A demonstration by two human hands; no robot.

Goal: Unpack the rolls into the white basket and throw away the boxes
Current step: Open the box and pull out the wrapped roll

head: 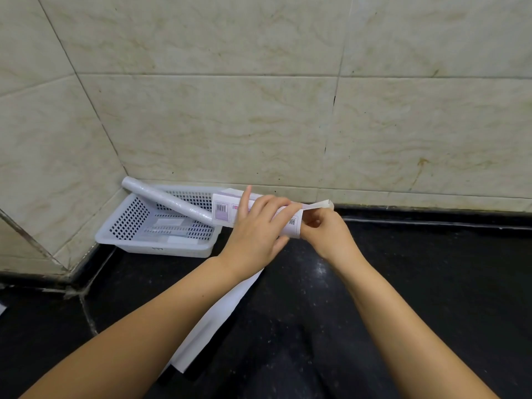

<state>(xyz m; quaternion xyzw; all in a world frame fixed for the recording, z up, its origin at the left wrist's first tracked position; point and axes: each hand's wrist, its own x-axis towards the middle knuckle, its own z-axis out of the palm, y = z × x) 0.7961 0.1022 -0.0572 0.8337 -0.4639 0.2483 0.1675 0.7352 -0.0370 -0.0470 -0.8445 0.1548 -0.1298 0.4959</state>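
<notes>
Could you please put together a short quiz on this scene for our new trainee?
1. True or false: a roll already rests across the white basket.
2. Which hand holds the body of the box? A) left B) right C) neither
3. Fill in: the right hand pinches the box's end ____.

Key
1. True: it lies slanted, one end over the basket's far corner.
2. A: the left hand wraps around it; a second white box lies on the black counter beneath the forearm.
3. Flap, which stands open.
</notes>
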